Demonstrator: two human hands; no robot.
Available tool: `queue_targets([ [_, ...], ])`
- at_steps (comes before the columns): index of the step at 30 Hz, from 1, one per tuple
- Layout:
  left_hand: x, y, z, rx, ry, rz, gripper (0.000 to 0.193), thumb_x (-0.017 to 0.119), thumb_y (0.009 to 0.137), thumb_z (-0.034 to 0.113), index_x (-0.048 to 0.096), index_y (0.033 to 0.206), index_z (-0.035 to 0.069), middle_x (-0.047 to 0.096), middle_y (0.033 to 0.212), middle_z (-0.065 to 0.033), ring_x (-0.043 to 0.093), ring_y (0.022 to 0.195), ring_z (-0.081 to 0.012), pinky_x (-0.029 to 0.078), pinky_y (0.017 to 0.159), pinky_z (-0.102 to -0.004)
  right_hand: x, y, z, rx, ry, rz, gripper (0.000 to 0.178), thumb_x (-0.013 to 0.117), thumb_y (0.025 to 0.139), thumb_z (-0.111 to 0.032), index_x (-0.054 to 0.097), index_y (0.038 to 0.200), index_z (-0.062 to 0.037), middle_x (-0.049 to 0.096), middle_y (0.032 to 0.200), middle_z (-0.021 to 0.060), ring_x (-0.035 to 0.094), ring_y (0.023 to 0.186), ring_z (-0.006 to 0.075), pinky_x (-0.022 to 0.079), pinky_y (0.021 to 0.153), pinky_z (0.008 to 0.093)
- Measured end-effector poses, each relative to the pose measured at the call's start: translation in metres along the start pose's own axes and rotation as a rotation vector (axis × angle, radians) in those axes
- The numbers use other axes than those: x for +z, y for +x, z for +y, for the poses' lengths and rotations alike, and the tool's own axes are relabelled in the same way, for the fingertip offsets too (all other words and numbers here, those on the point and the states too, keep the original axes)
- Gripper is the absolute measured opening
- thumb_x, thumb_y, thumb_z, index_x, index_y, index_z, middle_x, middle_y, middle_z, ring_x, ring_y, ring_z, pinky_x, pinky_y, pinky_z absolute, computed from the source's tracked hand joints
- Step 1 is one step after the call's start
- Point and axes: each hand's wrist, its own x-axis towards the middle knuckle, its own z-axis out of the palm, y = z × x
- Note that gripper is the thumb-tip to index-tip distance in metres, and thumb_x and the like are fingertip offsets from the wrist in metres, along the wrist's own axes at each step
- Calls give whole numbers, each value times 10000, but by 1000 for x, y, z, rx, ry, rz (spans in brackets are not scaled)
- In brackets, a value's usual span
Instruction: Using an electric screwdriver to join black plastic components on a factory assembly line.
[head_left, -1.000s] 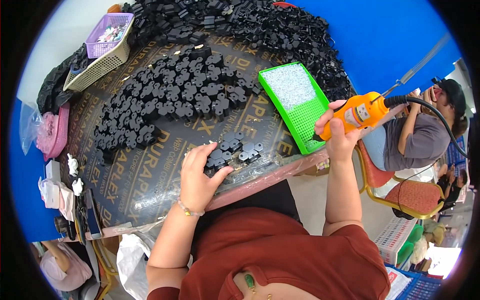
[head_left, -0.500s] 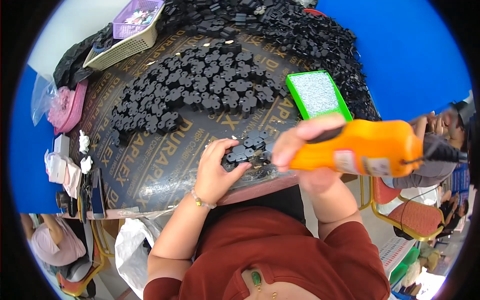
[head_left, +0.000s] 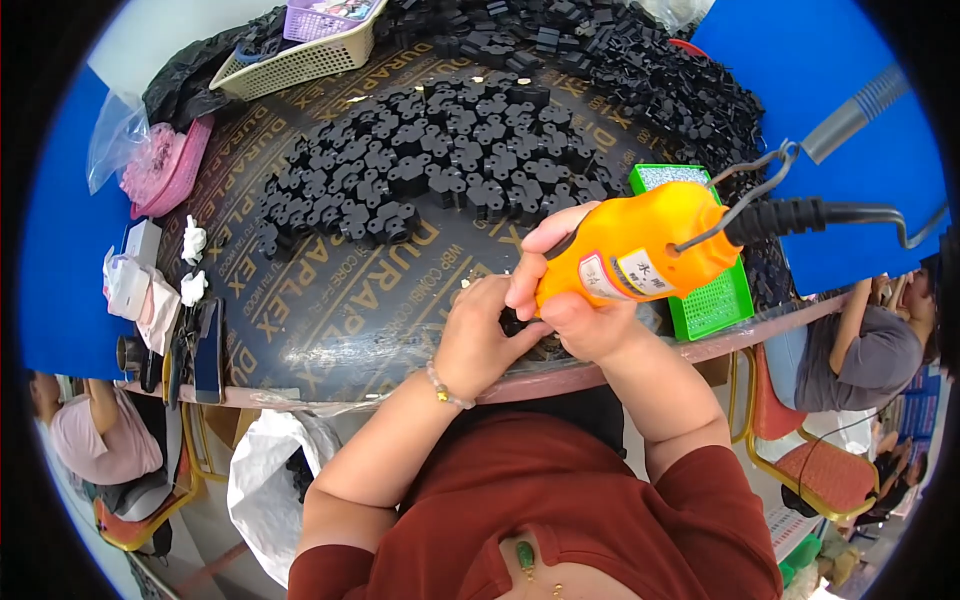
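Note:
My right hand (head_left: 580,315) is wrapped round an orange electric screwdriver (head_left: 645,240), whose dark cord runs up to the right. The tool is tilted, and its tip is hidden behind my hands. Close beside it, at the table's near edge, my left hand (head_left: 480,335) is curled round a small black plastic part (head_left: 512,322), with the thumb toward the right hand. Most of that part is covered by my fingers. Beyond the hands, several black lobed plastic pieces (head_left: 440,150) stand packed together on the table.
A green tray (head_left: 745,290) of small shiny pieces lies right of the screwdriver. Loose black parts (head_left: 660,85) are heaped at the back right. Baskets (head_left: 300,72), a pink basket (head_left: 185,180) and a phone-like slab (head_left: 209,350) stand left. People sit at both sides.
My right hand has brought the screwdriver left, beside my left hand, and tilted its rear end upward. My left fingers now cover more of the black part. The whole view has shifted slightly.

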Motion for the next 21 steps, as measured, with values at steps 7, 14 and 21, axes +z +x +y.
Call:
queue_targets([
  [7,-3,0,3,84,-5,12,359,776,641,164,583,914,34,606,868,-139,575,845,-346,450,763,-421,8,-6,6,136,-12,74,503,747,780,-371,435,981,-33,612,709,109,575,543,130,480,490,220],
  [14,-3,-7,4,38,33,19,375,773,647,172,554,914,26,573,872,-148,550,856,-347,436,780,-416,20,-12,10,141,-82,159,446,699,828,-333,458,1037,-22,590,700,91,554,569,129,468,524,226],
  [21,-10,-4,15,32,112,-44,517,784,647,207,537,1071,43,544,1036,-145,520,996,-336,413,880,-406,5,-8,-8,53,-4,121,557,645,851,-418,412,1183,-36,564,685,79,510,524,146,449,499,271],
])
